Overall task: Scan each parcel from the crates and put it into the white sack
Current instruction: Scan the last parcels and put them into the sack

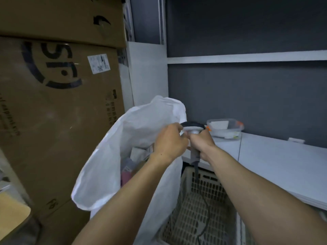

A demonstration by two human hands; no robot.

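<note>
The fingers of the right hand (201, 144) are wrapped tight round the grip of the scanner (192, 126), head up. The left hand (169, 140) curls just left of that head, by the far rim of the white sack (109, 156); whether it pinches sack cloth or a small item, I cannot tell. The sack looks thin and floppy, so it is probably best held by the rim. The parcels (131, 165) lie inside it, likely light, soft mailers. Near right, the beige crate (200, 209) shows the scanner's cable (205, 218). Far right, a clear tub (224, 128) on the table (265, 161) holds papers.
</note>
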